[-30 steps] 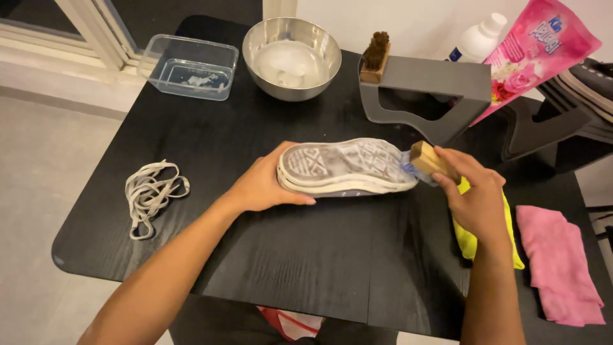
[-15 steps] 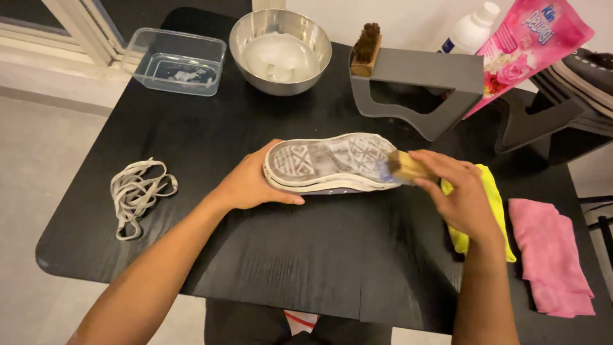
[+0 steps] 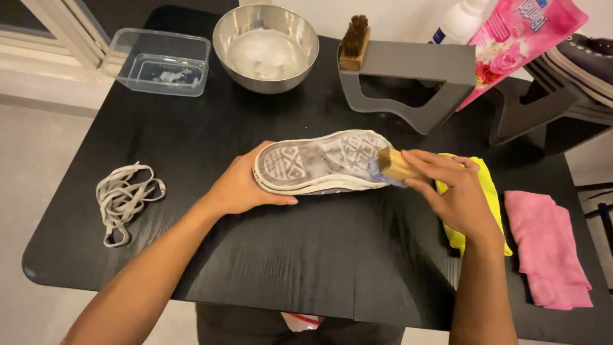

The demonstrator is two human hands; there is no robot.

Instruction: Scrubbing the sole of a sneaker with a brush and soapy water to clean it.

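Note:
A sneaker [image 3: 322, 160] lies on its side on the black table [image 3: 268, 255], its soapy grey sole turned up toward me. My left hand [image 3: 239, 185] grips the shoe at its left end and steadies it. My right hand [image 3: 453, 191] is closed on a wooden-backed brush [image 3: 394, 165], whose bristles press on the right end of the sole. Part of the brush is hidden under my fingers.
A yellow cloth [image 3: 488, 198] and a pink cloth [image 3: 549, 246] lie at the right. Loose laces [image 3: 124, 198] are at the left. At the back stand a metal bowl [image 3: 265, 46], a clear plastic tub [image 3: 159, 62], a grey stand [image 3: 408, 80] with a second brush [image 3: 354, 39], a pink pouch [image 3: 520, 38] and a bottle [image 3: 456, 22].
The brush has slid along the right end of the sole while my left hand kept its hold. The camera view shifted slightly.

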